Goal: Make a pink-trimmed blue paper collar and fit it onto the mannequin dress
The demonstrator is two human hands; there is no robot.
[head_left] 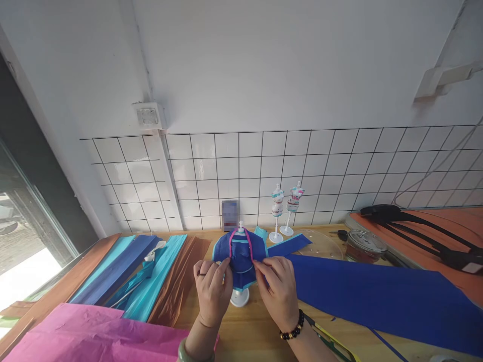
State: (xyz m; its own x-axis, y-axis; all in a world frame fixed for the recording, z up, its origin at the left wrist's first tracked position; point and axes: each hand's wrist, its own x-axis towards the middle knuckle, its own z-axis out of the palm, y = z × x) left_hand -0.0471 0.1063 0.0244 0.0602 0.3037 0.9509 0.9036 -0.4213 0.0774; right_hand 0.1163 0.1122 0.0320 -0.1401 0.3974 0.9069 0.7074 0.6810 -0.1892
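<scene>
Head view: At a wooden table, you work w/ both hands on a dark-blue paper garment, edged in light blue, set mid-scene on a small white stand. Your L hand pinches the left end of a pink strip btwn thumb & forefinger; your R hand, w/ a beaded bracelet at the wrist, pinches the right end. The strip rises along both sides of the garment toward the stand's top. Far, right of ctr., two mini dress forms stand by the tiled wall. At right, a blue sheet spreads out, w/ a lidded glass jar beyond. At left lie brown, turquoise & blue paper strips; near left, a pink sheet.
</scene>
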